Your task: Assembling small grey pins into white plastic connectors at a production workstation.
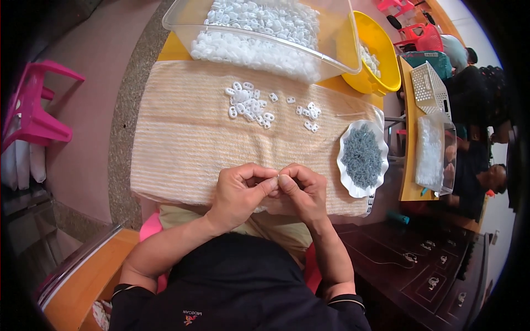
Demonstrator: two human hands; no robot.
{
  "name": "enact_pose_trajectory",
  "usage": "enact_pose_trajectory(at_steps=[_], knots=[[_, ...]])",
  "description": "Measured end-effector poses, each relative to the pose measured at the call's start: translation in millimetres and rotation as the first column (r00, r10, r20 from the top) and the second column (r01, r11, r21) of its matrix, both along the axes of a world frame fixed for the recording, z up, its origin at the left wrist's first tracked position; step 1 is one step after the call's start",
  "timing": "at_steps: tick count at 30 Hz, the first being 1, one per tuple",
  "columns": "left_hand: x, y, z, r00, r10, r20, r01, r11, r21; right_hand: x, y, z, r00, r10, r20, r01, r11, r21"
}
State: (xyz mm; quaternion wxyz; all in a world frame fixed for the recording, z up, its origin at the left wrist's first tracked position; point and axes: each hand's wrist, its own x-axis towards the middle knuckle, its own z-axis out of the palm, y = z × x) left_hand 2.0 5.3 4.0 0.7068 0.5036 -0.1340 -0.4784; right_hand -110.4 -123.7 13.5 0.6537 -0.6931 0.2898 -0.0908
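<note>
My left hand (240, 193) and my right hand (303, 190) meet at the near side of a striped cloth (176, 132). Thumb and fingers of both are pinched together, tip to tip. Whatever sits between them is tiny and mostly covered by the fingers; only a pale speck shows. Beyond the hands lies a loose pile of small white oval plastic pieces with two holes each (245, 102). A smaller group of similar white pieces (312, 110) is to its right. Close to my right hand stands a white wavy-rimmed dish (343, 175) full of small grey-blue parts (361, 157).
A clear plastic bin (337, 60) of white pieces stands at the far edge, beside a yellow basin (389, 77). A thin stick (350, 114) lies near the dish. Left is a pink stool (41, 107). At right, people sit at another table with a white basket (428, 85).
</note>
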Motion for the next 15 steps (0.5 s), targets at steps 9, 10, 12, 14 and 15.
enact_pose_trajectory(at_steps=[9, 10, 12, 14, 15], knots=[[2.4, -2.6, 4.5, 1.0, 0.002, -0.006, -0.003, 0.998, -0.065, -0.2, -1.2, 1.9, 1.0, -0.013, 0.008, 0.012, 0.995, 0.096], [3.0, -2.5, 4.0, 1.0, 0.005, -0.004, -0.005, 0.998, -0.069, 0.1, -1.1, 1.8, 1.0, -0.01, 0.011, 0.009, 0.996, 0.091], [4.2, -2.3, 1.6, 0.998, -0.003, -0.064, -0.003, 0.995, -0.095, 0.8, -1.9, 1.7, 1.0, -0.013, 0.015, 0.012, 0.996, 0.093], [5.2, -0.9, 2.2, 0.995, 0.0, -0.098, -0.011, 0.993, -0.115, 3.0, -1.4, 6.1, 0.999, 0.003, 0.04, -0.006, 0.996, 0.086], [5.5, -0.5, 2.0, 0.991, -0.003, -0.137, -0.015, 0.991, -0.131, 3.7, -1.6, 7.8, 0.998, 0.013, 0.059, -0.018, 0.996, 0.083]])
